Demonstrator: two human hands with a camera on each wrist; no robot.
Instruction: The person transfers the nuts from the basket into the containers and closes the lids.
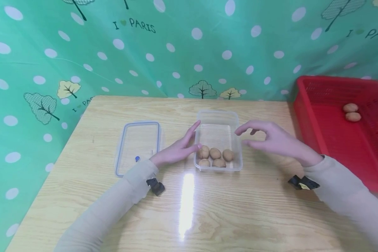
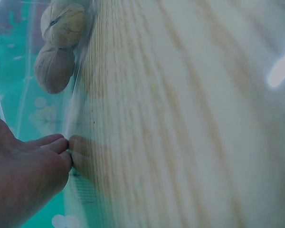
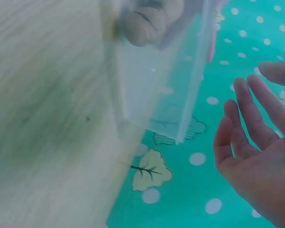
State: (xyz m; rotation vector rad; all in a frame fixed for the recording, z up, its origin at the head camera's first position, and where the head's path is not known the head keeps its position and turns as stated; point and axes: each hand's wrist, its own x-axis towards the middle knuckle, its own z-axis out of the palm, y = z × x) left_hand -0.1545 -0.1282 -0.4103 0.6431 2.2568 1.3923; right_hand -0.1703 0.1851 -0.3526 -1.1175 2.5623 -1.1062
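While the left hand point(image 1: 180, 149) rests against the left edge of a clear, rectangular plastic container point(image 1: 216, 132), its grip is unclosed, fingers extended and thumb by the rim. The right hand point(image 1: 274, 139), fingers loosely bent and its grip holding nothing, hangs just beside the right rim, with a gap between palm and wall in the right wrist view. Inside the container, five round brown walnuts point(image 1: 215, 153) sit together in the near half; the far half shows the see-through floor. To the left, a clear plastic lid with a blue seal point(image 1: 141, 141) lies apart from the container, leaving a strip of wood between them. More wood runs rightward, under the right hand, to a red plastic basket point(image 1: 337, 143) with two more brown walnuts point(image 1: 352, 112) towards its far end. The pale wood-grained bench point(image 1: 233, 217) stretches widest on the near side, where a white glare streak falls. Its far and left edges meet a green, white-dotted cloth point(image 1: 176, 45) printed with trees and "I PARIS" lettering.
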